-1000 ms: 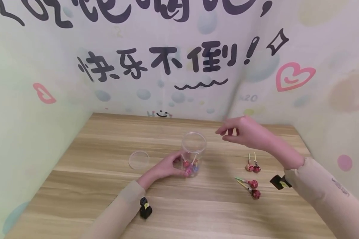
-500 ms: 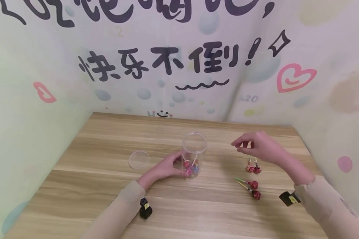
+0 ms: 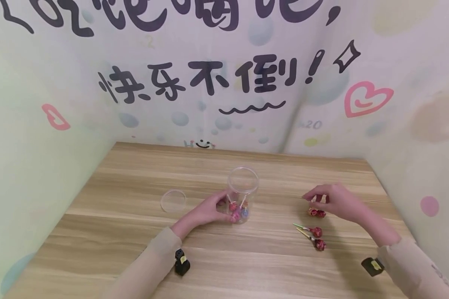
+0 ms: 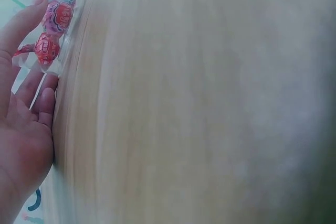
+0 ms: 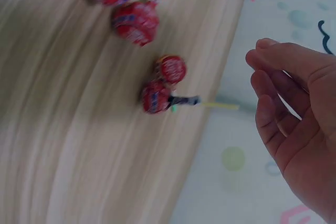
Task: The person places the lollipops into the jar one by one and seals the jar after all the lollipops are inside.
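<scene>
My left hand point(image 3: 207, 207) grips a clear plastic jar point(image 3: 248, 192), thumb on its near side and fingers round its left. The jar stands upright and uncovered, with several wrapped lollipops point(image 4: 58, 17) inside near the bottom. Over at the right, my right hand point(image 3: 334, 201) hovers above a pair of red-wrapped lollipops point(image 5: 156, 96), its fingers loosely bent and nothing between them. In the head view it hides their sticks. Just nearer to me lies a second pair of red lollipops point(image 3: 316, 231), sticks pointing left.
A round clear lid point(image 3: 173, 201) lies flat on the wooden table point(image 3: 134, 232), left of the jar. Behind the table rises a wall point(image 3: 164, 124) printed with writing and bubbles. A black wrist device point(image 3: 372, 266) sits by the right sleeve.
My right hand has moved away from beside the jar, rightward and down, to over the far pair of lollipops. The left hand and jar have stayed in place.
</scene>
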Motion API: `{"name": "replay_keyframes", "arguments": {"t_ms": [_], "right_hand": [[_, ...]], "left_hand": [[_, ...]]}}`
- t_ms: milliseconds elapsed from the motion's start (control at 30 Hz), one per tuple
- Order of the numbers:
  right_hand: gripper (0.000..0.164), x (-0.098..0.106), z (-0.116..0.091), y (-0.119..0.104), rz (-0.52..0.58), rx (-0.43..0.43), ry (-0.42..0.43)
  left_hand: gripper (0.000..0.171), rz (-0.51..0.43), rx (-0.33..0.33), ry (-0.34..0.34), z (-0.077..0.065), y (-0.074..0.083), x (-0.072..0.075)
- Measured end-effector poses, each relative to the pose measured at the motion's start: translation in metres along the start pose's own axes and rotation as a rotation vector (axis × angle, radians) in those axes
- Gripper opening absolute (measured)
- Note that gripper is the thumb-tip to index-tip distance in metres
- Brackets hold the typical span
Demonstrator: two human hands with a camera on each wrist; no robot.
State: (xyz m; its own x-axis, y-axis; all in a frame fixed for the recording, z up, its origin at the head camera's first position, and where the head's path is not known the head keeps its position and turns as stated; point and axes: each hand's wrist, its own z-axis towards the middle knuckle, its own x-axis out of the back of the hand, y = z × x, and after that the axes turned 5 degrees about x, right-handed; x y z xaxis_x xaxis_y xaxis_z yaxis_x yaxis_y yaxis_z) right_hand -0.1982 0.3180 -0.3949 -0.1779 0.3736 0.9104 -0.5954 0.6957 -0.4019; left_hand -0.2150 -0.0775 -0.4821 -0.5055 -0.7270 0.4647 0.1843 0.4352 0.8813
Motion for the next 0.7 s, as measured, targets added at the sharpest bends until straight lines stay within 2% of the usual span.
{"name": "replay_keyframes", "arguments": {"t_ms": [167, 333, 467, 600, 700], "right_hand": [[0.022, -0.005, -0.008, 0.014, -0.005, 0.05, -0.027], [0.025, -0.009, -0.014, 0.024, -0.027, 0.113, 0.002], [0.032, -0.009, -0.018, 0.03, -0.069, 0.125, 0.029], [0.037, -0.009, -0.022, 0.036, -0.121, 0.13, 0.051], [0.036, -0.009, -0.023, 0.041, -0.151, 0.134, 0.06]], "left_hand": [[0.082, 0.002, -0.002, 0.0, 0.0, 0.0, -0.001], [0.09, -0.006, 0.027, 0.0, 0.0, 0.001, -0.002], [0.094, -0.015, 0.025, 0.001, -0.001, 0.0, -0.003], [0.091, -0.014, 0.026, 0.005, -0.001, 0.001, -0.002], [0.089, -0.008, 0.037, 0.015, -0.001, 0.0, -0.002]]}}
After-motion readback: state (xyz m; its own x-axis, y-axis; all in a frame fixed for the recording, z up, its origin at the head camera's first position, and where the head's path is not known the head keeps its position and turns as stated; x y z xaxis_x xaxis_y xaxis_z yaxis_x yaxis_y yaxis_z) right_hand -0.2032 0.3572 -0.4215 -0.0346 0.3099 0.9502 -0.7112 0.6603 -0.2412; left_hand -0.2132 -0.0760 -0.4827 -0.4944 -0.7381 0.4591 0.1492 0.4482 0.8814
